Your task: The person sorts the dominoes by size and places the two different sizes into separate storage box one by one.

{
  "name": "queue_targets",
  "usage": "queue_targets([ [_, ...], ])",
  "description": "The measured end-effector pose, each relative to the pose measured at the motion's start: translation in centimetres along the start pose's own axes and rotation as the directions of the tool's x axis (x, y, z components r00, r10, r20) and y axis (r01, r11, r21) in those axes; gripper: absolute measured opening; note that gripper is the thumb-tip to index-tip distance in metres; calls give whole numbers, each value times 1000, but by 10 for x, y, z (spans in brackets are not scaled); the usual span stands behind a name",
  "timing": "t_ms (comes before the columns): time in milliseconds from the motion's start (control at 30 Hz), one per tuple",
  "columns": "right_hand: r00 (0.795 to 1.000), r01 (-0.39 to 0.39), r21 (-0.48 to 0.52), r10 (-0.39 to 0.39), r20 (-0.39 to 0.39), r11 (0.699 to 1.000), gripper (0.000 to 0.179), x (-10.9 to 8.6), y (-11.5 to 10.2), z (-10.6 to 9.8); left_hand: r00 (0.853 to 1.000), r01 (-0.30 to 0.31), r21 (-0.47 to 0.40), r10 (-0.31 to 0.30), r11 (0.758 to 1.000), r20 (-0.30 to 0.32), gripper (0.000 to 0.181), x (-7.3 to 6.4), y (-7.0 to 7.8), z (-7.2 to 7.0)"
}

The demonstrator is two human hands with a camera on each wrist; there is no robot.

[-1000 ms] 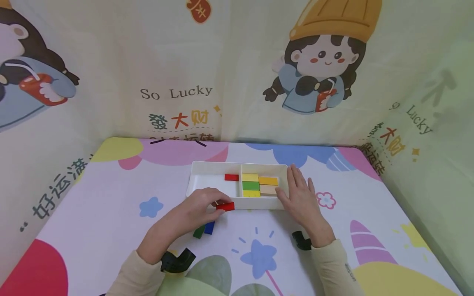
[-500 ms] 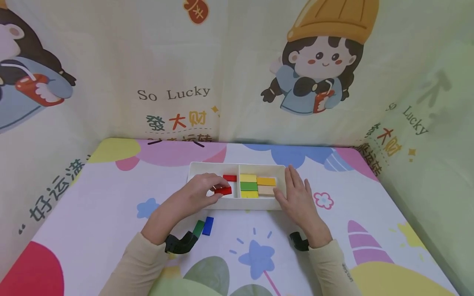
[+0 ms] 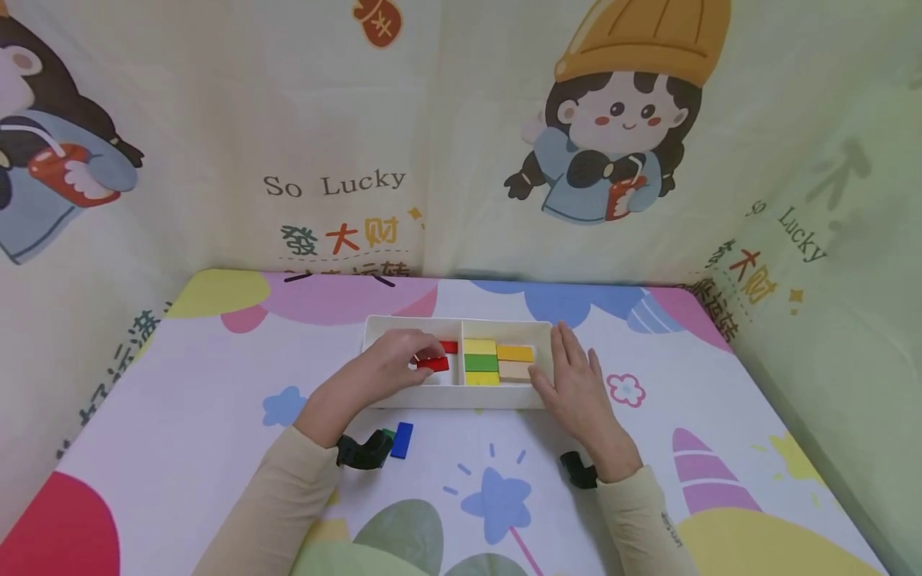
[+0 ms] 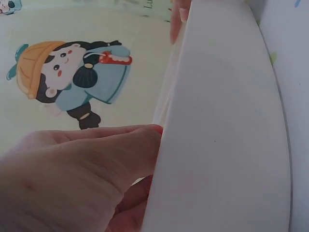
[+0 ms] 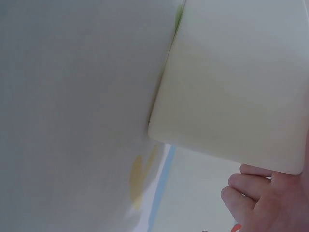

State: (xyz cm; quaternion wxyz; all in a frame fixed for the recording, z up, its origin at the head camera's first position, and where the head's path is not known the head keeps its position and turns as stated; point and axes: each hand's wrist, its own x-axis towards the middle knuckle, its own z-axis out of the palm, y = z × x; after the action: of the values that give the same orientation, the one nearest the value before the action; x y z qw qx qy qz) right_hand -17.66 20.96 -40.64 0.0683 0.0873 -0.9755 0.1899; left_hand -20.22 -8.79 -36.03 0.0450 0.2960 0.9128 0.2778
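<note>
A white two-part box [image 3: 432,398] lies across the table. Over its left compartment, my left hand [image 3: 382,368] pinches a red block [image 3: 434,365] between thumb and fingers. Just behind that piece, a second red block [image 3: 450,347] lies by the divider. The right compartment holds yellow, green [image 3: 481,362], orange [image 3: 515,354] and beige blocks [image 3: 515,371]. My right hand [image 3: 582,404] rests against the box's right end with its fingers straight. In the left wrist view, the box wall [image 4: 222,121] hides most of the pinched block.
A blue block [image 3: 402,440] lies on the table in front of the box. Beside it, a green block [image 3: 389,434] is mostly covered by the black strap piece [image 3: 366,450] at my left wrist. Patterned cloth walls stand behind and at both sides.
My left hand has carried the red block from in front of the box over its front wall into the left compartment. The right hand stays at the box's right end.
</note>
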Motion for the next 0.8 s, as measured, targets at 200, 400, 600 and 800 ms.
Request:
queue_targets([
  [200,1000,-10,0,10,11,1000,77,1,0,1,996,71,0,-70,998,61,26,12,-4,3],
  [400,1000,-9,5,9,4,1000,77,1,0,0,994,79,57,-83,995,72,23,25,-7,8],
  [600,1000,-16,19,16,17,1000,78,1,1,1,991,98,108,-107,989,79,19,36,-7,14],
  [800,999,-23,27,23,24,999,78,1,2,3,987,123,158,-137,980,85,19,43,-5,21],
])
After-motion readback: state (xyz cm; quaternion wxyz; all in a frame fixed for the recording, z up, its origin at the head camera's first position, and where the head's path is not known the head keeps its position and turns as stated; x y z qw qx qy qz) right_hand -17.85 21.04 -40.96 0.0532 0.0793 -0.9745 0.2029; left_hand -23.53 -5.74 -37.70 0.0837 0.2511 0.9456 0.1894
